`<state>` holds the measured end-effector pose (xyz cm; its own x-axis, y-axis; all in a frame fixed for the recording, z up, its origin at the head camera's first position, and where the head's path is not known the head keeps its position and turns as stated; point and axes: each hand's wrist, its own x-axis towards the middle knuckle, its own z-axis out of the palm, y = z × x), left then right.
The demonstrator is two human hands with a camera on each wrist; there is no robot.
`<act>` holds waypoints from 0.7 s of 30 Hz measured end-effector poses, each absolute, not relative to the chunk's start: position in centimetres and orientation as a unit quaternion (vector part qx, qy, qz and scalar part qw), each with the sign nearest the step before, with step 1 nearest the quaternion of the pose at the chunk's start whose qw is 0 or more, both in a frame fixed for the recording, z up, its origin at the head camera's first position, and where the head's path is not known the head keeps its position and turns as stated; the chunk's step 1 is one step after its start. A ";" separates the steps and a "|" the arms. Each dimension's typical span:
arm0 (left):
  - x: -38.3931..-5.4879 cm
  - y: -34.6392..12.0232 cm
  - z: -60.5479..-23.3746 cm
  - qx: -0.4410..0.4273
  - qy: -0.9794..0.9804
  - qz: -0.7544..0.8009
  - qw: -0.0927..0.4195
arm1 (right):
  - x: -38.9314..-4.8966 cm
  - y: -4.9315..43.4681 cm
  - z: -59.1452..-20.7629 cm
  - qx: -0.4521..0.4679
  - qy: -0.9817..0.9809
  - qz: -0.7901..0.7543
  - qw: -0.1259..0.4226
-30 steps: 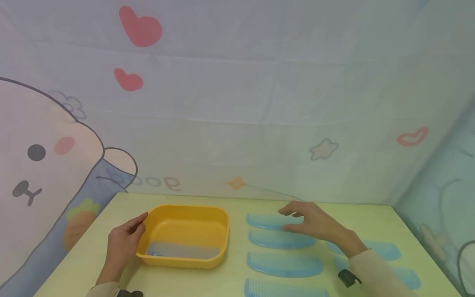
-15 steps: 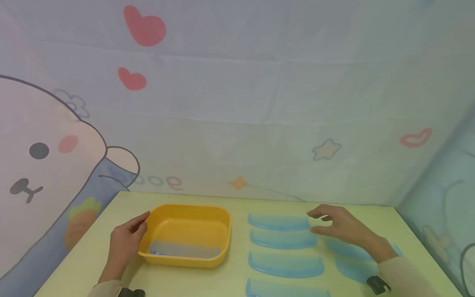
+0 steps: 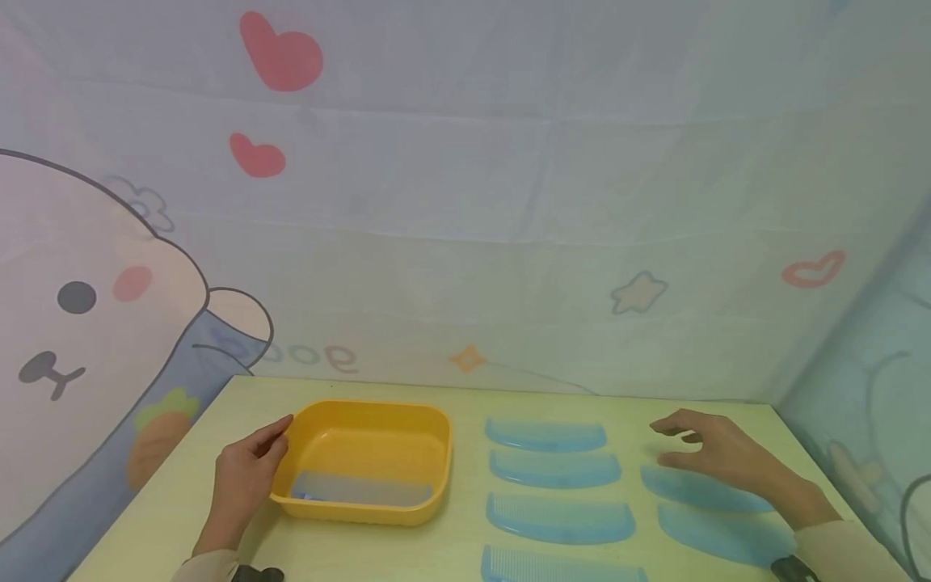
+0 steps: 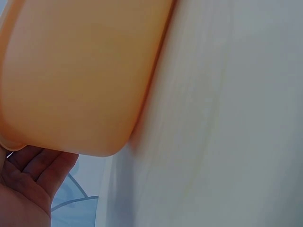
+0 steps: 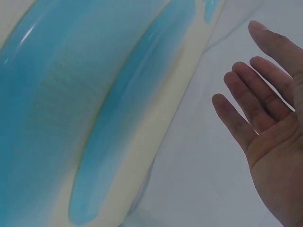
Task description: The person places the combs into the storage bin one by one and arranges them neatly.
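A yellow plastic basin [image 3: 364, 511] stands on the left part of the table, with a pale blue comb [image 3: 364, 488] lying inside along its near wall. My left hand [image 3: 247, 477] grips the basin's left rim; in the left wrist view, the fingers [image 4: 52, 170] bend under the rim. Over the right side of the table hovers my right hand [image 3: 727, 453], its fingers spread and nothing in them. Just beneath it lie two light blue combs, a far comb [image 3: 698, 490] and a near comb [image 3: 720, 533], partly covered by the hand and forearm.
Between basin and right hand, several more blue combs lie in a column: a farthest comb [image 3: 545, 435], a second comb [image 3: 556, 469], a third comb [image 3: 560, 517], and a front comb [image 3: 560, 564] cut by the frame. A printed cloth [image 3: 465, 202] hangs behind the table [image 3: 349, 558].
My right hand has moved rightward, from over the far combs of the middle column to above the right-hand pair. The left hand and the basin have stayed in place.
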<state>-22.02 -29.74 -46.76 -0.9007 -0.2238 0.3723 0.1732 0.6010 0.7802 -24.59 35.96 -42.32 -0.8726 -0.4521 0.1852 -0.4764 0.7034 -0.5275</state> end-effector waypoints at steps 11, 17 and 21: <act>-22.1 -29.8 -46.8 0.020 -0.866 -0.450 0.217 | -23.6 40.4 -43.3 0.259 -0.930 0.254 0.054; -22.1 -29.9 -46.9 0.020 -0.867 -0.448 0.216 | -23.2 42.5 -44.1 0.265 -0.929 0.249 0.061; -22.2 -29.9 -46.9 0.018 -0.868 -0.444 0.222 | -22.9 43.9 -44.5 0.267 -0.928 0.256 0.048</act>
<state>-22.15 -29.86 -46.87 -0.9011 -0.2281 0.3688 0.1656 0.6051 0.7788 -22.93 43.87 -44.46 -0.8526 -0.4716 0.2252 -0.5203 0.7258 -0.4500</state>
